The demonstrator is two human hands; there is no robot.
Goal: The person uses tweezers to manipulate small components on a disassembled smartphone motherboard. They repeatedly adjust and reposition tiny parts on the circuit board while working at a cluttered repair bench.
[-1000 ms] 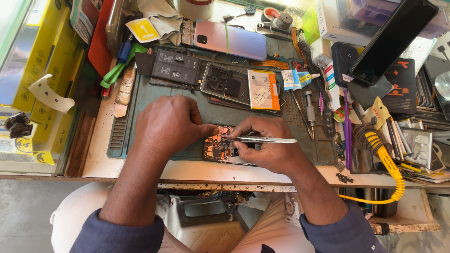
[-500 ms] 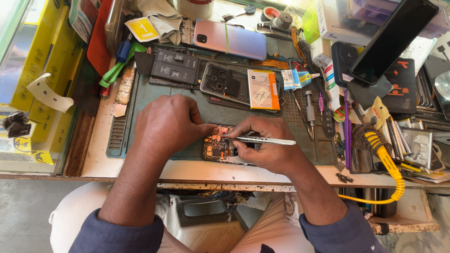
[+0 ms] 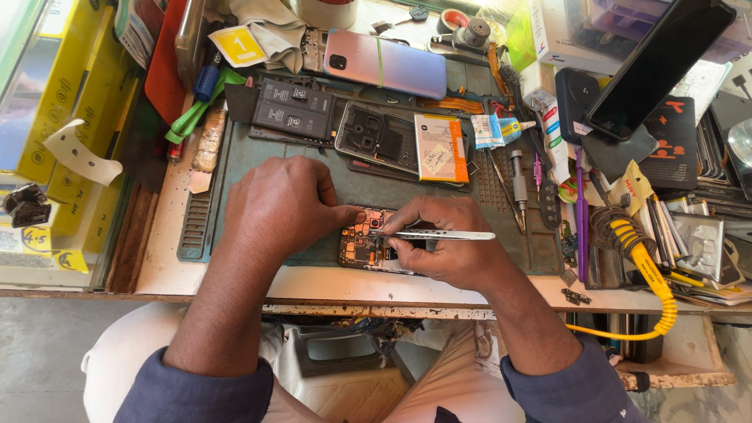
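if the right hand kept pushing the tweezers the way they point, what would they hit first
The right hand holds the tweezers pointing left across the opened phone. Going straight on, the tips would probably meet the left hand's fingertips pressed on the board, though depth is unclear.

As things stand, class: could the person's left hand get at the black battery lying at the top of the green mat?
Probably yes. The left hand rests on the opened phone, and the black battery lies just beyond it on the green mat, with only bare mat between them. It would have to let go of the phone first.
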